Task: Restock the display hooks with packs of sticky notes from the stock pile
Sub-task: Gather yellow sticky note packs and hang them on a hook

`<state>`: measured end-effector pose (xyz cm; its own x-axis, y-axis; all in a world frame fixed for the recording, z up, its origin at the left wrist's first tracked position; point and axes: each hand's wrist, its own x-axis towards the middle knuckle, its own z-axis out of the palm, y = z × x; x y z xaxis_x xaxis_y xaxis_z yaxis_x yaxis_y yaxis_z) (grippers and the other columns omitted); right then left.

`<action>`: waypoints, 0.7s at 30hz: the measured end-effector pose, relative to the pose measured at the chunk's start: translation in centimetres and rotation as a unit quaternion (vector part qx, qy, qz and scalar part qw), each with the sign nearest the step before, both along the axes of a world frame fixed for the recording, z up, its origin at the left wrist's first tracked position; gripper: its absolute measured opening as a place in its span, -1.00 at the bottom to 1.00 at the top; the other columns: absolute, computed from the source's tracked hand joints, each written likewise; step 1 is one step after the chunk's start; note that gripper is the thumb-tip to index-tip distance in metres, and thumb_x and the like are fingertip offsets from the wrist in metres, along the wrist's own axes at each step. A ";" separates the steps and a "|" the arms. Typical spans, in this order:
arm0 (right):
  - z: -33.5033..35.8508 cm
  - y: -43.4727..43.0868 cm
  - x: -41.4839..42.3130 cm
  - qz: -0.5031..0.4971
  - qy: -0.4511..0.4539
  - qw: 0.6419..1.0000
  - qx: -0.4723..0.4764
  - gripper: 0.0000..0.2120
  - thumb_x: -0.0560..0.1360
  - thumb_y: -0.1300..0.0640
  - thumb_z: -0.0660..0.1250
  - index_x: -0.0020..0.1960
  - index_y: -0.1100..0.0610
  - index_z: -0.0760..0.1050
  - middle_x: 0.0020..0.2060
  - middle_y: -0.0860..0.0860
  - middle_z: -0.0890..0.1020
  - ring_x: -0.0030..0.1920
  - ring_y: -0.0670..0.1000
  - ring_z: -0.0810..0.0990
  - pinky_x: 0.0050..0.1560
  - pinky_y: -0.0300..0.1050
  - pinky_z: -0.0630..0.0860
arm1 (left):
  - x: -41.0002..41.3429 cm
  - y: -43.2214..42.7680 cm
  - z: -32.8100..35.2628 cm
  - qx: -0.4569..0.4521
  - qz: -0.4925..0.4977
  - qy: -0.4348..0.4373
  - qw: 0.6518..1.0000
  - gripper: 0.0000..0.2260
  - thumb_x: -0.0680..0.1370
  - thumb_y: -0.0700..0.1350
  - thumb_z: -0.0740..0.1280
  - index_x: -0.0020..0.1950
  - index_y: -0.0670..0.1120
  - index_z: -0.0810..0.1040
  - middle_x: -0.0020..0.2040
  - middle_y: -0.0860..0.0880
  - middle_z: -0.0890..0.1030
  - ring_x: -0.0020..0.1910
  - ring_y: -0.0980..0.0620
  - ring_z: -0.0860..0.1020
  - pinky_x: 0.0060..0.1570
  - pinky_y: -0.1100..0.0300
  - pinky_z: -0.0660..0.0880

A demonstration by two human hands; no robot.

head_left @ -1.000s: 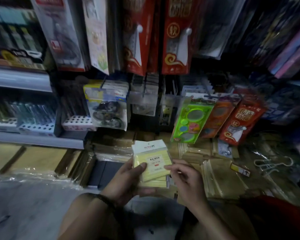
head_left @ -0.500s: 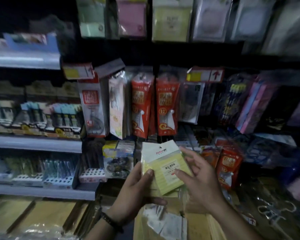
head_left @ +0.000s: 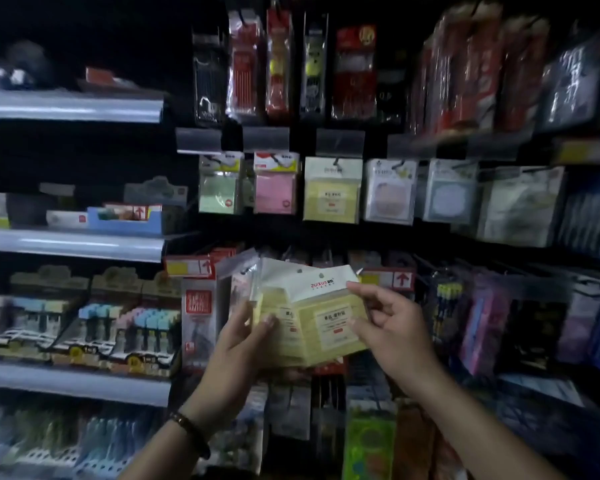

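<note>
My left hand (head_left: 237, 348) grips a fanned stack of sticky-note packs (head_left: 329, 322), clear sleeves holding yellow pads, while my right hand (head_left: 395, 332) pinches the front pack's edge. Above the stack hangs a matching yellow pack (head_left: 331, 195), and up-left of the stack a pink pack (head_left: 275, 190).

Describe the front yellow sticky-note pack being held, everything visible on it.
The front pack is a pale yellow pad in a glossy clear sleeve, with a white header card bearing red print and a white label on its face. It is tilted in the air, on no hook. The right-hand grip pinches its right edge, thumb on the face. The left-hand grip holds similar packs fanned behind it.
</note>
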<state>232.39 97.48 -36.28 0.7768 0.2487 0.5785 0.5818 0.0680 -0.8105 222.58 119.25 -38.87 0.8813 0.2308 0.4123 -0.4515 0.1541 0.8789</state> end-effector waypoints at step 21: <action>13.0 6.7 12.0 -0.101 -0.181 0.965 0.163 -0.55 0.58 0.42 0.43 0.37 0.04 0.61 0.26 -0.06 0.70 0.24 -0.05 0.70 0.24 0.09 0.69 | 6.5 4.5 12.0 0.091 0.175 -0.175 0.964 -0.83 0.71 -0.04 0.24 0.27 0.12 0.55 0.22 -0.03 0.69 0.22 -0.12 0.69 0.12 -0.34 0.65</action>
<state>244.42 104.17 -23.29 0.5221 -0.1275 0.8433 0.8512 0.1401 -0.5058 229.04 123.79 -26.85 0.5615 0.3843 0.7329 -0.7222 -0.2048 0.6607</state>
